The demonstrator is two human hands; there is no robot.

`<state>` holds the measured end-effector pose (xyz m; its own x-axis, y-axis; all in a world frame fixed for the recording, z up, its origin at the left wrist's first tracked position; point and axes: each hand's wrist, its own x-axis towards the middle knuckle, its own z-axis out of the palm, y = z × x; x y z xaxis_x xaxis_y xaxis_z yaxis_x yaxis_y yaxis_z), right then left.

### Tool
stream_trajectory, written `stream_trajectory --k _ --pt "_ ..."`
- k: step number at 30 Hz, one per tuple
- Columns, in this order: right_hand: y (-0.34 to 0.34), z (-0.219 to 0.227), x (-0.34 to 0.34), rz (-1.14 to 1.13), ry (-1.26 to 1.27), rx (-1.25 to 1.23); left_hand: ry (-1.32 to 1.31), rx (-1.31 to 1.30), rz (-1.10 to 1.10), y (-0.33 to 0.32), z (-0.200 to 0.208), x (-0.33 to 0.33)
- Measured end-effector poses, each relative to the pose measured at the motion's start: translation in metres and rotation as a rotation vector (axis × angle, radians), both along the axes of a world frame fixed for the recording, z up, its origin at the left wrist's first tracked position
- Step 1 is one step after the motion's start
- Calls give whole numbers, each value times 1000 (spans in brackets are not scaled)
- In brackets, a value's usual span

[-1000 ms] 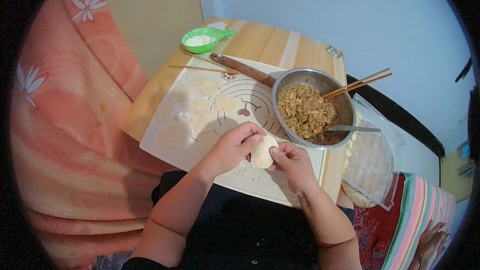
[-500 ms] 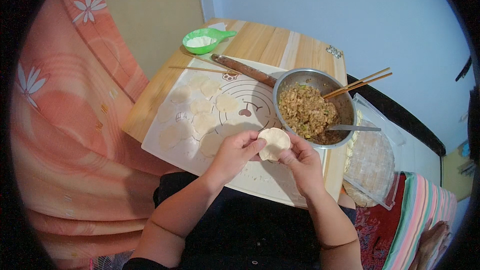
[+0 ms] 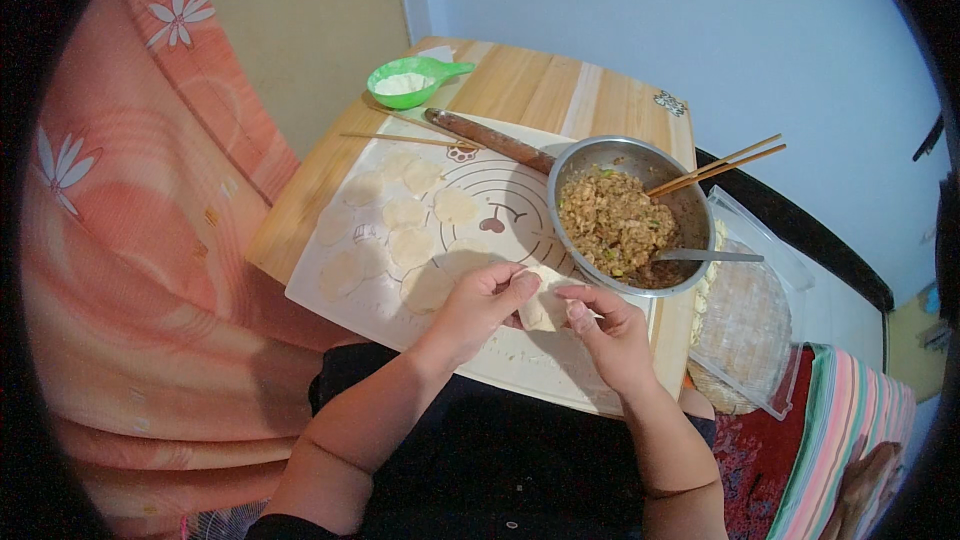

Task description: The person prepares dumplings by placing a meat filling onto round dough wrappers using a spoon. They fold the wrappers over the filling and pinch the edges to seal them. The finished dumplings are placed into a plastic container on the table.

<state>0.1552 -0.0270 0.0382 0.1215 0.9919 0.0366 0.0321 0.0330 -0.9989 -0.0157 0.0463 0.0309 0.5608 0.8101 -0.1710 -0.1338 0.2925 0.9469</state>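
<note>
My left hand grips a pale dumpling wrapper between thumb and fingers above the near side of a white pastry mat. On the wrapper's other side, my right hand pinches its edge with thumb and forefinger. The fingers partly cover the wrapper, and no filling shows on it. Several round wrappers lie spread over the left part of the mat, some overlapping. Just beyond my right hand stands a metal bowl of minced filling, with chopsticks and a spoon in it.
A rolling pin lies at the mat's far edge, touching the bowl. Loose chopsticks rest to its left. Farther back sits a green scoop of white flour. Right of the wooden table, a round woven tray holds pale dumplings under clear plastic.
The wrapper has gone from a flat round facing up to a tilted, narrower shape. My right fingers have shifted to pinch its edge. The bowl and other things stay put.
</note>
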Motion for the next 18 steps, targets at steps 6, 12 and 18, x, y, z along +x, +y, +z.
stream_trajectory --k 6,12,18 --pt "0 5 0 -119 -39 -26 168 241 -3 -5 -2 4" --pt "0 -5 9 -65 -183 -16 313 468 8 -17 4 6" --pt "-5 10 9 -2 -512 -6 421 565 -8 -15 -3 5"
